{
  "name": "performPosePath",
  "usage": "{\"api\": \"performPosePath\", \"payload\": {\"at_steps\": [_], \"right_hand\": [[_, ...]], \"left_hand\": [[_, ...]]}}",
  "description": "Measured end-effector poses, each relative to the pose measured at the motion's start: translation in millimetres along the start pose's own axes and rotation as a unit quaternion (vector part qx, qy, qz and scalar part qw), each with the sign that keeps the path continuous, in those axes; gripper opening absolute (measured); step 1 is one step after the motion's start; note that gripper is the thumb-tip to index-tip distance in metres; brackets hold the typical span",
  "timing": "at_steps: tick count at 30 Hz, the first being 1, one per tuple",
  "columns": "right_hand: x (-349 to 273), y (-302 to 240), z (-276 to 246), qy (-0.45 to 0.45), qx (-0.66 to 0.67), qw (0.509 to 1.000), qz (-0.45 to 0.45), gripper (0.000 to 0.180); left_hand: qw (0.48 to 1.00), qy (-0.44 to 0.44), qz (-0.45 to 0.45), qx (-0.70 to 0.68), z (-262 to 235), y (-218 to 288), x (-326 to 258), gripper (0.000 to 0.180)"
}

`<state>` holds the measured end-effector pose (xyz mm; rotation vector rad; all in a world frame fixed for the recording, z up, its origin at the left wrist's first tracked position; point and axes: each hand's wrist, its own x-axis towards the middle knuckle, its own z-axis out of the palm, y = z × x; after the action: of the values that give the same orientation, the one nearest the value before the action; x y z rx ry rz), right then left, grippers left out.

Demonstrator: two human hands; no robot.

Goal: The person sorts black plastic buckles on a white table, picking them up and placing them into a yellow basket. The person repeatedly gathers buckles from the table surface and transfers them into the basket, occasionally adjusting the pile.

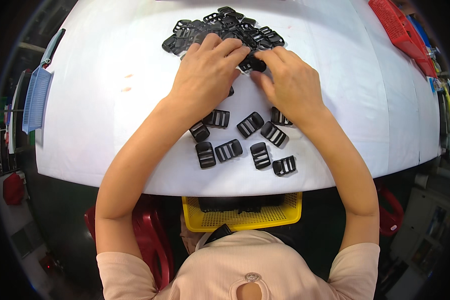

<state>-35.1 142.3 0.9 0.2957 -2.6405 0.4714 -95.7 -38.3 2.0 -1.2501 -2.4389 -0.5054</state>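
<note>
A broad white work table (pixel 110 130) fills most of the view, its near edge curving across the lower middle. At 6 o'clock, just under that edge, a yellow perforated plastic basket (pixel 245 216) sits at the person's lap, with dark parts lying inside it. At 1 o'clock a red plastic crate (pixel 402 32) rests on the table's far right corner, and at 9 o'clock a light blue mesh tray (pixel 35 97) hangs off the left side. At 12 o'clock lies a loose heap of black plastic strap buckles (pixel 220 25), piled on one another. Nearer the person, toward the centre, a scattered group of separate black plastic buckles (pixel 245 142) lies flat on the table, each apart from its neighbours, between the two forearms. The left hand (pixel 207 75) lies palm down at the near edge of the heap, fingers stretched toward 1 o'clock and closing on a single black buckle (pixel 251 63). The right hand (pixel 292 82) meets it from 3 o'clock, thumb and fingertips pinched narrowly on the same buckle, so both hands hold that one piece between them, just at the heap's near rim.
</note>
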Motion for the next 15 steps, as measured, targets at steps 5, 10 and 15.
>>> {"api": "performPosePath", "payload": {"at_steps": [5, 10, 15], "right_hand": [[-16, 2, -39, -0.148, 0.194, 0.949, 0.200, 0.021], [-18, 17, -56, -0.263, 0.172, 0.919, 0.237, 0.025], [-2, 20, -13, -0.054, 0.060, 0.997, -0.012, 0.015]], "left_hand": [[0.999, -0.024, -0.020, 0.016, 7, -17, 0, 0.033], [0.994, 0.026, -0.056, -0.089, -5, -16, -10, 0.019], [0.946, -0.111, -0.183, -0.245, -30, -6, -7, 0.024]]}}
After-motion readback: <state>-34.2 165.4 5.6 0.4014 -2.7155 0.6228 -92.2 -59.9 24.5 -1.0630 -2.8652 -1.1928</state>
